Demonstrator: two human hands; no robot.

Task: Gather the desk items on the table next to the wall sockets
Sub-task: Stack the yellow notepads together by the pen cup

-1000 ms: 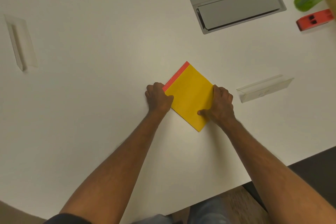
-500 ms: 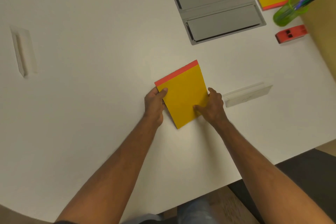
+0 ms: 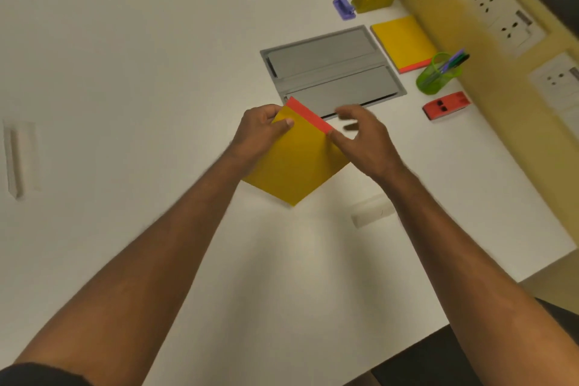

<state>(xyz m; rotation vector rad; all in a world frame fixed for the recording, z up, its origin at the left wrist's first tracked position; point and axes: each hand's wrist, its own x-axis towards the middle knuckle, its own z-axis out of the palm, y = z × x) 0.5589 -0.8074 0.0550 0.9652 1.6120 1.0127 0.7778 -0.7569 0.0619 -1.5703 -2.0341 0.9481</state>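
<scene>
We reach both bare forearms forward from the lower edge of the view, converging toward the middle. Our left hand (image 3: 260, 131) is closed in a pinch, thumb on top and fingers (image 3: 266, 113) curled underneath what it holds. Our right hand (image 3: 363, 138) is spread loose, palm turned inward, thumb pointing left and its fingers parted and blurred; whether it touches anything we cannot tell.

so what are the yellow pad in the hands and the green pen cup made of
Yellow pad: likely paper or card, matte, with a flat yellow face and a red binding strip along one edge. Green pen cup: looks like translucent glossy plastic, since the pens show through its wall.
</scene>
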